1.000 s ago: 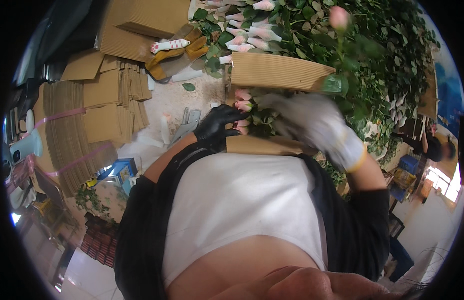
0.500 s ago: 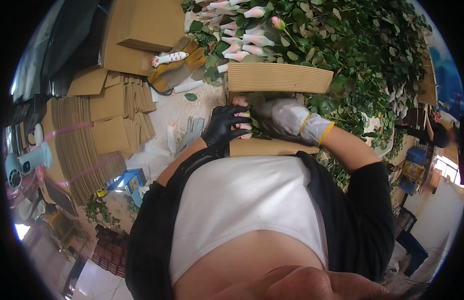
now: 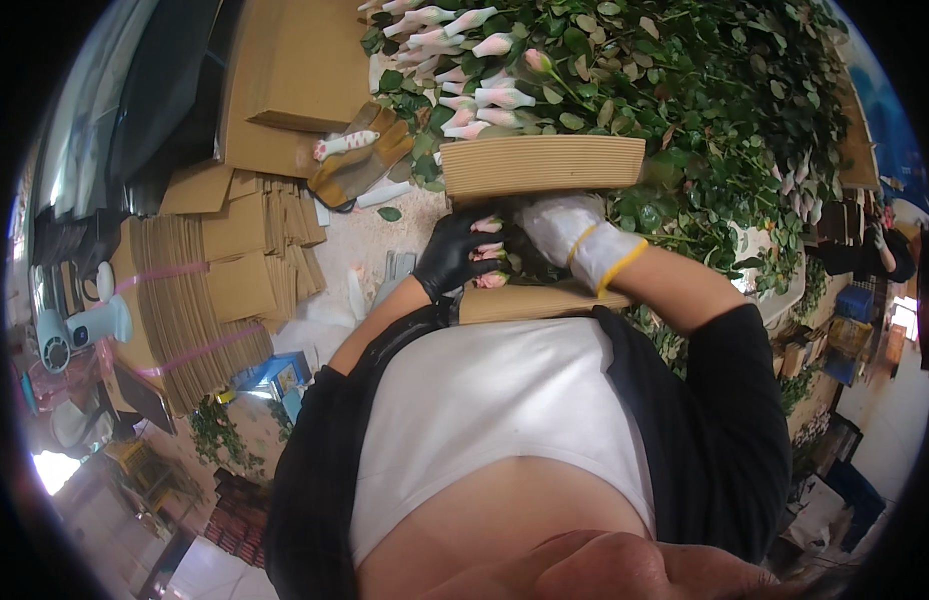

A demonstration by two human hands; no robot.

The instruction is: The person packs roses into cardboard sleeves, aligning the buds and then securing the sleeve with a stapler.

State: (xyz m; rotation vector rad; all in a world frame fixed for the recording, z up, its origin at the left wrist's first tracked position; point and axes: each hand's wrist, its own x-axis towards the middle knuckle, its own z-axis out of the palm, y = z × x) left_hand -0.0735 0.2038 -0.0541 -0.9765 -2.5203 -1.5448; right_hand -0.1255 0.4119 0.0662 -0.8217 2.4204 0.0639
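Observation:
My left hand (image 3: pixel 456 256), in a black glove, curls its fingers over a row of pink roses (image 3: pixel 492 262) and presses against their heads. The roses lie between two upright walls of a corrugated cardboard wrapper (image 3: pixel 544 166), one on the far side and one against my body. In a whitish glove with a yellow cuff, my right hand (image 3: pixel 562 232) reaches in among the stems and leaves on the right. Its fingertips are hidden in the shadow of the far wall, so what they touch cannot be made out.
Rose stems with dense leaves (image 3: pixel 684 120) cover the far right. Several sleeved rosebuds (image 3: pixel 504 98) lie beyond the wrapper. Stacked cardboard (image 3: pixel 169 300), a worn brown glove (image 3: pixel 359 168), a blue box (image 3: pixel 276 374) and a small fan (image 3: pixel 54 340) are to the left. Someone (image 3: pixel 889 250) is at far right.
The view has shifted slightly. My right hand has drawn a little left, closer to the rose heads, while my left hand stays at the roses.

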